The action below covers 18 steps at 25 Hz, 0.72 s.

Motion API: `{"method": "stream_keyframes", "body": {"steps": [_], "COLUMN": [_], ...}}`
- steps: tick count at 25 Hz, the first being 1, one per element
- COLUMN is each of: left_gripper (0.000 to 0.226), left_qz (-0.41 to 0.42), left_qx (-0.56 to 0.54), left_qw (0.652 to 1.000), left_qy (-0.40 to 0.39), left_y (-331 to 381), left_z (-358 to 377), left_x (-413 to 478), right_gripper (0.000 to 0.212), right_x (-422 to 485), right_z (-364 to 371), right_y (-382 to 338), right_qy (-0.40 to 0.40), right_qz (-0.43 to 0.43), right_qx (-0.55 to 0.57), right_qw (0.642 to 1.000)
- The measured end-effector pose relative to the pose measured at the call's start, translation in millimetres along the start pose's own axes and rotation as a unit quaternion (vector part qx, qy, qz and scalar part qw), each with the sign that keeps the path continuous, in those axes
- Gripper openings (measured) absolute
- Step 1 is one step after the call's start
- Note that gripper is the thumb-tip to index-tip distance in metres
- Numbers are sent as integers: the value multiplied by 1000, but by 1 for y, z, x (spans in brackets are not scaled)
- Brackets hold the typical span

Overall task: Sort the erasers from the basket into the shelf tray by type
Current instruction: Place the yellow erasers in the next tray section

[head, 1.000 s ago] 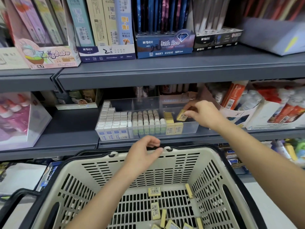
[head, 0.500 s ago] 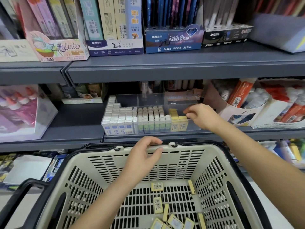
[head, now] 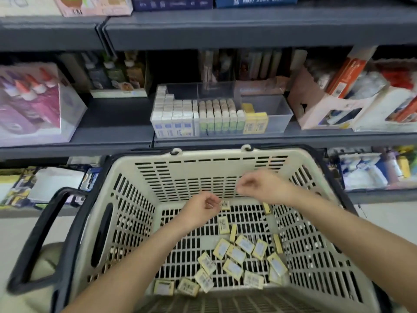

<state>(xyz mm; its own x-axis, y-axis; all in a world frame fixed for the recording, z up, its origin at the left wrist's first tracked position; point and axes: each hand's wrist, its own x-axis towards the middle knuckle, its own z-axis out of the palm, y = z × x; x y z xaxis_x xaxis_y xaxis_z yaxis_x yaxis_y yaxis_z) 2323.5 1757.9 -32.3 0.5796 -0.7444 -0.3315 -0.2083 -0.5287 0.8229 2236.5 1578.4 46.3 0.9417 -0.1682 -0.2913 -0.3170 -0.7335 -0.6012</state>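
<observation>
Yellow-wrapped erasers point(head: 239, 256) lie scattered on the floor of the basket point(head: 209, 155). A few more already stand in the shelf tray point(head: 278, 114), next to the green and blue kinds. Both hands are down in the basket, so the step is likely picking the next piece. The left hand point(head: 199, 206) has curled fingertips beside one eraser point(head: 225, 205), and blur hides whether it pinches it. The right hand point(head: 261, 186) hangs loosely curled, seemingly empty. The next move calls for a firm pinch and a lift to the yellow row. Grey shelving point(head: 225, 26) holds stationery boxes all round.

No print on erasers point(head: 236, 254) or shelf boxes point(head: 255, 1) is legible.
</observation>
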Motion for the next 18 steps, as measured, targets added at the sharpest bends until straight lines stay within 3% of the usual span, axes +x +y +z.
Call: {"method": "stream_keyframes", "body": {"steps": [2,5,7,9,12,14,18], "left_gripper": [12,11,11,10,15,27,23], "left_qz": [-40,-93,-112,-121,-142,-159,-159], "left_qx": [40,43,34,14,-13,-47,-144], "left_qw": [998,992,990,990,988,983,971], "left_qy": [-37,-78,-78,-74,-66,-78,-104], "left_y": [-20,-41,-49,-52,-50,-47,-45], "left_z": [12,24,25,25,28,31,31], "left_x": [0,-4,-6,-6,-4,-3,-2], "right_gripper": [21,33,39,39,22,24,15], "right_x": [8,23,28,27,25,29,31], "right_z": [43,89,109,123,127,123,120], "right_y": [6,23,35,42,45,41,24], "right_qy": [-129,-168,-187,-177,-113,-88,-72], "right_qz": [35,77,129,184,199,207,202], "right_qx": [-87,-179,-180,-125,-53,71,363], "right_qw": [987,966,957,959,972,972,907]}}
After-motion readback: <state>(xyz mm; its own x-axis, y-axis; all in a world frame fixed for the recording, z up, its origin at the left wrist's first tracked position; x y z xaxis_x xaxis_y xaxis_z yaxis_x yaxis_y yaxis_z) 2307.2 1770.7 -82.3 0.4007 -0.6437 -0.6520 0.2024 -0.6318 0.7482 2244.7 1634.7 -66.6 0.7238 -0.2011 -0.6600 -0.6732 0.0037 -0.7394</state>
